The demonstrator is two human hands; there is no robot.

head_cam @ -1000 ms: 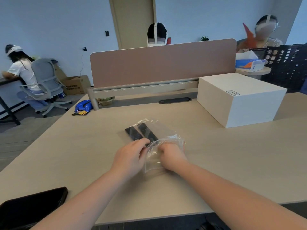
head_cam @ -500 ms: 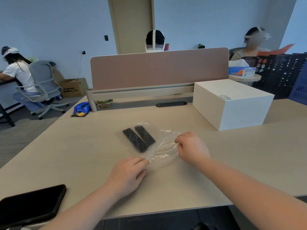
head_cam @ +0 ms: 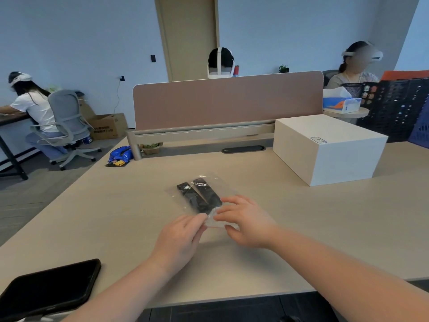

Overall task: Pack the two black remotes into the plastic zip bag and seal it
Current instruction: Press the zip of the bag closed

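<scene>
1. The two black remotes lie side by side inside the clear plastic zip bag (head_cam: 218,184), which rests flat near the middle of the pale wooden surface (head_cam: 325,217).
2. The left remote (head_cam: 191,197) and the right remote (head_cam: 207,192) touch along their long edges, both angled with their far ends tilted to the left.
3. The bag's near end, where the hands meet, looks crumpled; whether its zip strip is closed cannot be told.
4. The left hand (head_cam: 180,242) reaches in from the near left, its thumb and fingertips pinched on the bag's near edge just in front of the remotes.
5. The right hand (head_cam: 247,223) comes from the near right, its fingers (head_cam: 228,201) curved over the same edge and its thumb below, gripping the plastic between them.
6. The two hands nearly touch at the bag's near corner.
7. A black phone (head_cam: 50,289) lies screen-up at the near left corner of the surface, well apart from the bag.
8. A white box (head_cam: 329,149) stands on the far right of the surface.
9. A blue snack packet (head_cam: 120,154) sits at the far left edge, beside the post of a brown divider panel (head_cam: 227,101) that runs across the far side.
10. Behind the panel and at the sides, other people sit at their own desks.
</scene>
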